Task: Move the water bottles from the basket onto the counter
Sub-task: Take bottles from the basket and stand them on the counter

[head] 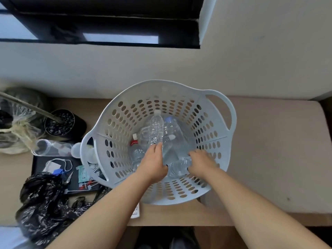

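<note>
Wooden counter [179,215], basket [100,130] centred, both hands [155,161] inside among bottles [154,128]

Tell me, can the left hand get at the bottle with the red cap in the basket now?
Probably yes. The left hand is already inside the basket, and the red-capped bottle lies just to its left, with nothing lying over it.

Clear plastic water bottles [156,130] lie jumbled inside the pale perforated basket [115,123].

We see both forearms bare, no sleeves, our left hand [152,163] and right hand [202,162] without rings or watches.
</note>
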Tool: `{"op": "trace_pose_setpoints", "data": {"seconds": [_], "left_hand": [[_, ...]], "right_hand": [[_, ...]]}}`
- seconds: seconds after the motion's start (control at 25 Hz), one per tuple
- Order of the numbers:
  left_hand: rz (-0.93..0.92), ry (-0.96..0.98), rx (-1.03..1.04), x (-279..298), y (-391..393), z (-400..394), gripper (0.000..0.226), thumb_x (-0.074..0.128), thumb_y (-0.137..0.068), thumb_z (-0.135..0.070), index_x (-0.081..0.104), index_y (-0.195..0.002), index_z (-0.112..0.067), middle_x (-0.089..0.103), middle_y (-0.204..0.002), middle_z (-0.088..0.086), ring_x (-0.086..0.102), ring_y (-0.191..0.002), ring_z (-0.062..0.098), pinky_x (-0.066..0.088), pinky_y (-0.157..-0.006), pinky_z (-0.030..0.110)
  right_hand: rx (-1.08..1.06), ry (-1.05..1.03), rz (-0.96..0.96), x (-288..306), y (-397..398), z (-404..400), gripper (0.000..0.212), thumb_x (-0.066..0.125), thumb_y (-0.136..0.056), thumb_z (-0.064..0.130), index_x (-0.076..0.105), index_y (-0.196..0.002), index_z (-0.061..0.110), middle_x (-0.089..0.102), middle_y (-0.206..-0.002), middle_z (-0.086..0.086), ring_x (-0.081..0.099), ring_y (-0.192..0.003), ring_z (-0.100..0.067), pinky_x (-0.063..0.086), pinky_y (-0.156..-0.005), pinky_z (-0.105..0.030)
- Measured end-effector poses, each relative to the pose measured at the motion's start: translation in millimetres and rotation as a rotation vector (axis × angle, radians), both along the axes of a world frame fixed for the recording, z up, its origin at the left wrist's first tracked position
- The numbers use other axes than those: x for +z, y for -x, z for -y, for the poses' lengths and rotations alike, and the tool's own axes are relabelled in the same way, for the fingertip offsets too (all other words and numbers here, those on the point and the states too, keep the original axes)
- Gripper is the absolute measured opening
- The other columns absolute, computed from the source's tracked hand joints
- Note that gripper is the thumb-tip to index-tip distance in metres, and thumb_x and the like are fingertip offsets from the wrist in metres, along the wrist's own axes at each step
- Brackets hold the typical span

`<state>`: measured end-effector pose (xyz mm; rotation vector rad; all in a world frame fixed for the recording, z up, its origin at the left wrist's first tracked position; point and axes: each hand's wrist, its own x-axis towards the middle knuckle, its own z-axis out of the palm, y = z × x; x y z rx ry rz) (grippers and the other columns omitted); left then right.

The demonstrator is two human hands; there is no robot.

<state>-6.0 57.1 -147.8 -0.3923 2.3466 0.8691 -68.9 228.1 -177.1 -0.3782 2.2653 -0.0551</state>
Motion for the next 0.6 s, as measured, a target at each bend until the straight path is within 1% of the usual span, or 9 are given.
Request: {"op": "trace_pose_setpoints", "data": {"seconds": [0.08,0.16,0.24,0.28,0.4,0.48,0.52,0.6], "left_hand": [[0.027,-0.007,0.022,-10.7,1.2,1.9,0.085,0.057,-0.09,-0.019,0.002,-0.154,-0.011,0.011,-0.161,0.008,0.01,-0.148,0.024,0.017,-0.119,0.036],[0.025,-0.024,0.049,-18.4,-0.2,4.1,0.086,0.058,-0.09,-0.021,0.002,-0.154,-0.01,0.01,-0.161,0.008,0.009,-0.149,0.023,0.016,-0.121,0.035],[0.007,-0.046,0.06,-22.2,-2.5,5.1,0.086,0.059,-0.091,-0.023,0.003,-0.154,-0.011,0.01,-0.162,0.007,0.009,-0.149,0.022,0.015,-0.121,0.034],[0.006,-0.061,0.059,-22.6,-3.7,4.7,0.086,0.06,-0.091,-0.023,0.004,-0.154,-0.011,0.01,-0.162,0.006,0.01,-0.149,0.021,0.015,-0.12,0.032],[0.039,-0.1,0.046,-24.7,-7.8,3.7,0.087,0.061,-0.09,-0.022,0.005,-0.154,-0.011,0.012,-0.161,0.006,0.012,-0.149,0.02,0.017,-0.117,0.028],[0.037,-0.117,0.044,-26.5,-10.0,5.4,0.086,0.062,-0.088,-0.019,0.007,-0.154,-0.015,0.015,-0.16,0.005,0.017,-0.147,0.02,0.019,-0.116,0.028],[0.025,-0.125,0.048,-27.1,-11.0,6.3,0.087,0.063,-0.087,-0.018,0.007,-0.154,-0.017,0.016,-0.16,0.004,0.017,-0.147,0.019,0.02,-0.116,0.028],[-0.023,-0.121,0.069,-28.8,-13.1,7.1,0.094,0.066,-0.085,-0.018,0.004,-0.155,-0.023,0.012,-0.161,0.0,0.013,-0.148,0.018,0.018,-0.117,0.03]], "right_hand": [[0.126,-0.059,-0.029,-12.1,1.7,1.1,0.042,0.061,-0.081,0.024,0.055,-0.123,0.02,0.056,-0.122,-0.006,0.05,-0.113,-0.029,0.045,-0.094,-0.041],[0.238,-0.116,-0.058,-19.7,3.7,2.2,0.037,0.064,-0.078,0.025,0.056,-0.114,0.022,0.059,-0.113,-0.004,0.056,-0.105,-0.028,0.048,-0.083,-0.036],[0.291,-0.133,-0.069,-21.5,8.1,6.0,0.035,0.066,-0.078,0.022,0.057,-0.112,0.02,0.06,-0.11,-0.004,0.059,-0.103,-0.027,0.046,-0.075,-0.033],[0.276,-0.118,-0.064,-19.6,9.9,8.6,0.036,0.067,-0.077,0.022,0.057,-0.112,0.02,0.06,-0.109,-0.004,0.06,-0.103,-0.027,0.045,-0.073,-0.033],[0.131,0.017,-0.076,-4.9,10.7,12.4,0.049,0.072,-0.072,0.029,0.059,-0.119,0.024,0.062,-0.114,-0.001,0.059,-0.105,-0.023,0.051,-0.076,-0.033],[-0.029,0.136,-0.119,12.5,10.6,10.5,0.059,0.076,-0.068,0.037,0.058,-0.124,0.029,0.063,-0.117,0.006,0.06,-0.105,-0.018,0.054,-0.08,-0.032],[-0.128,0.204,-0.137,23.4,11.5,7.7,0.062,0.078,-0.065,0.04,0.058,-0.123,0.032,0.064,-0.115,0.009,0.062,-0.102,-0.014,0.055,-0.081,-0.031],[-0.27,0.323,-0.173,47.2,15.0,0.4,0.062,0.082,-0.061,0.043,0.058,-0.118,0.038,0.065,-0.106,0.017,0.062,-0.09,-0.005,0.057,-0.078,-0.027]]}}
